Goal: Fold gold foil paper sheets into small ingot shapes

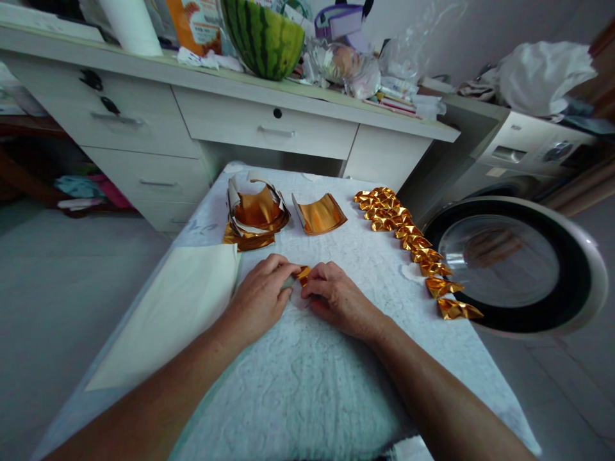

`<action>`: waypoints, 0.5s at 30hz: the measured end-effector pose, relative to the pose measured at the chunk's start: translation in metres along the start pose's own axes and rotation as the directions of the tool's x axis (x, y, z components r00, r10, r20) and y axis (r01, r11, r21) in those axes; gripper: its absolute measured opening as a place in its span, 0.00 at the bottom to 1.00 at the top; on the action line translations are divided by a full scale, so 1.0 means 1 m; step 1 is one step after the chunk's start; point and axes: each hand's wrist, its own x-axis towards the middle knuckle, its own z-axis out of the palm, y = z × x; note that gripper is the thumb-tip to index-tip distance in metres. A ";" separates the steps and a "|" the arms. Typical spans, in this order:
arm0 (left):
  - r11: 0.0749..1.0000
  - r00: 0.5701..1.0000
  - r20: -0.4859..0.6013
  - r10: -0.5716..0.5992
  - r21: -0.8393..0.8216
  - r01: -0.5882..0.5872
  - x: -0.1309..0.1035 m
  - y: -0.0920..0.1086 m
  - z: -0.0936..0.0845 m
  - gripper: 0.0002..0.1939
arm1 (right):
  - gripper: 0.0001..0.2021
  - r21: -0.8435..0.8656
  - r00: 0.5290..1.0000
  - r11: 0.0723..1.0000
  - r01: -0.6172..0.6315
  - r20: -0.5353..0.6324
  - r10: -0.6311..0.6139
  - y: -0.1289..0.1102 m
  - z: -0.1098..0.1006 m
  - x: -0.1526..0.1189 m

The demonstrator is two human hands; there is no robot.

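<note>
A small folded piece of gold foil paper (303, 275) lies low over the cloth-covered table, between my two hands. My left hand (259, 291) reaches in from the left, its fingertips gripping the foil's left end and its thumb lower down. From the other side, the curled fingers of my right hand (336, 296) close on the right part of the foil, hiding much of it. Beyond my hands are a stack of curved gold sheets (321, 214) and a larger wrapped bundle of gold sheets (257, 208). Several folded gold foil pieces (406, 232) form a row along the right.
A pale sheet (173, 307) lies left of my left forearm. Behind the table stands a white desk (269, 125) with drawers, bearing a cut watermelon (264, 38) and plastic bags. The open round door (509, 262) of a washing machine (528, 150) stands close to the table's right edge.
</note>
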 end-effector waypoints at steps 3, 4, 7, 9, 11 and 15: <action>1.000 1.000 0.014 -0.001 0.022 0.001 0.000 0.000 0.001 0.19 | 0.09 0.025 0.999 0.999 -0.019 0.026 0.019 -0.002 -0.003 0.001; 1.000 1.000 0.018 -0.005 0.028 0.004 0.000 0.000 0.001 0.18 | 0.09 0.037 0.999 0.999 -0.039 0.031 0.038 -0.003 -0.004 0.001; 0.999 1.000 0.025 -0.014 0.045 0.013 0.000 0.000 0.000 0.17 | 0.09 0.069 0.996 0.994 -0.083 0.037 0.080 -0.005 -0.006 0.002; 0.998 0.999 0.035 -0.002 0.060 0.000 0.001 0.001 -0.001 0.16 | 0.09 0.078 0.996 0.994 -0.077 0.049 0.073 -0.005 -0.006 0.002; 0.997 0.999 0.047 0.018 0.078 -0.021 0.001 0.002 -0.002 0.15 | 0.08 0.082 0.997 0.995 -0.053 0.063 0.048 -0.003 -0.006 0.001; 0.995 0.998 0.058 0.037 0.087 -0.042 -0.001 0.003 -0.003 0.14 | 0.05 0.078 0.998 0.997 -0.013 0.068 0.008 0.000 -0.006 -0.001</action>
